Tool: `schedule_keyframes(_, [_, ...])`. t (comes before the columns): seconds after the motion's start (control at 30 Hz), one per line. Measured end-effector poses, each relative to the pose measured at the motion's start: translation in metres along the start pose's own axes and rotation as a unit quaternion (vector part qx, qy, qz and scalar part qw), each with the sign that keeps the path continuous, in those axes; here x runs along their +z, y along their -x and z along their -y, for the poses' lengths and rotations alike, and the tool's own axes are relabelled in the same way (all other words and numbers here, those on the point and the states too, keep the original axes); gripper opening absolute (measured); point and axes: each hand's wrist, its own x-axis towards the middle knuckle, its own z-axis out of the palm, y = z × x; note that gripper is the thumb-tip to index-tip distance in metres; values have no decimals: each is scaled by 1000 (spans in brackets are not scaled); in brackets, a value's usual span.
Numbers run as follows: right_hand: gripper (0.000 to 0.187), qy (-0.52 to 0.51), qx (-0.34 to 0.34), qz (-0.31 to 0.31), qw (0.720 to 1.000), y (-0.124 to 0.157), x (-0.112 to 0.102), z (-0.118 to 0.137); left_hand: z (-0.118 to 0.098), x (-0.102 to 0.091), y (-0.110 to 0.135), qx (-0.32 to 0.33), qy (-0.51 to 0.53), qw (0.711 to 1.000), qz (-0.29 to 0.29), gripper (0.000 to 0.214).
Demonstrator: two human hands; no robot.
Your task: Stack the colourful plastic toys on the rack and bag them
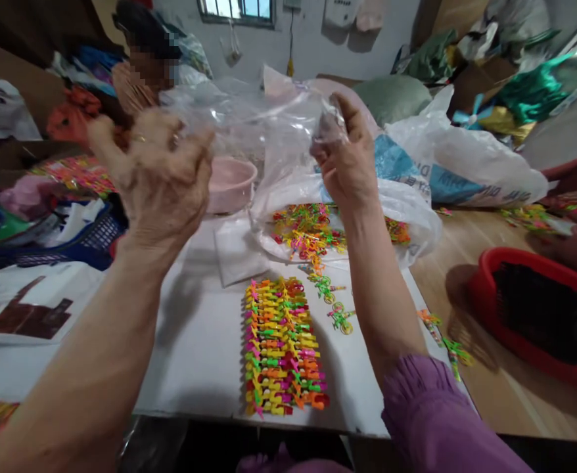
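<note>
My right hand [345, 154] is raised over the table, closed on a crumpled part of a clear plastic bag [288, 121]. The bag's film stretches leftward towards my left hand [158, 171]. That hand is in the air, blurred by motion, its fingers spread apart; whether film touches its fingertips I cannot tell. Below, small colourful plastic toys [284, 348] lie in two tight, neat columns on the white table surface [194, 348]. Loose bicycle-shaped toys [340, 317] lie beside them under my right forearm. Behind, an open white plastic bag [424, 217] holds more colourful pieces [308, 226].
A pink basin [232, 187] stands behind my left hand. A blue basket [91, 230] is at left, a red tub [495, 269] with dark contents at right. A stack of clear sheets [242, 253] lies mid-table. Another person [140, 72] sits across at the far left.
</note>
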Motion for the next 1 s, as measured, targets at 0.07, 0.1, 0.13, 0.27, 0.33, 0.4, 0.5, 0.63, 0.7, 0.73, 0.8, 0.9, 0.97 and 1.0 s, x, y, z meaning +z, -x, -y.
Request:
schedule_keyframes(0.07, [44, -54, 68, 55, 995, 35, 2, -16, 12, 24, 20, 1, 3, 998, 65, 39])
schedule_keyframes(0.1, [41, -65, 114, 89, 987, 61, 5, -30, 22, 42, 35, -11, 13, 993, 115, 37])
schedule_keyframes(0.13, [38, -65, 169, 125, 975, 90, 7, -45, 35, 62, 52, -26, 22, 988, 152, 35])
schedule_keyframes(0.27, [36, 18, 328, 214, 920, 188, 12, -93, 79, 127, 117, -89, 41, 970, 224, 37])
schedule_keyframes(0.33, [34, 29, 337, 223, 914, 213, 11, -96, 87, 140, 139, -123, 27, 971, 203, 41])
schedule_keyframes(0.4, [29, 53, 315, 226, 920, 224, 8, -88, 86, 143, 153, -149, 7, 974, 168, 42])
schedule_keyframes(0.5, [20, 121, 268, 185, 938, 234, 2, -67, 76, 139, 167, -167, -12, 978, 121, 38])
schedule_keyframes(0.63, [23, 146, 234, 93, 957, 268, -4, -33, 65, 125, 196, -151, -5, 984, 92, 27])
schedule_keyframes(0.7, [25, 153, 215, 75, 962, 294, -6, -15, 64, 116, 216, -125, 11, 987, 96, 22])
schedule_keyframes(0.73, [25, 157, 215, 71, 961, 308, -7, -6, 65, 110, 227, -107, 21, 989, 104, 19])
schedule_keyframes(0.8, [26, 156, 243, 65, 955, 334, -10, 10, 66, 99, 247, -74, 43, 988, 132, 14])
schedule_keyframes(0.9, [31, 98, 319, 66, 940, 360, -11, 25, 70, 89, 266, -89, 96, 968, 213, 18])
schedule_keyframes(0.97, [35, 66, 353, 77, 930, 365, -9, 27, 74, 91, 267, -127, 124, 947, 266, 25])
schedule_keyframes(1.0, [35, 72, 355, 92, 927, 364, -7, 25, 75, 95, 264, -135, 132, 940, 284, 25])
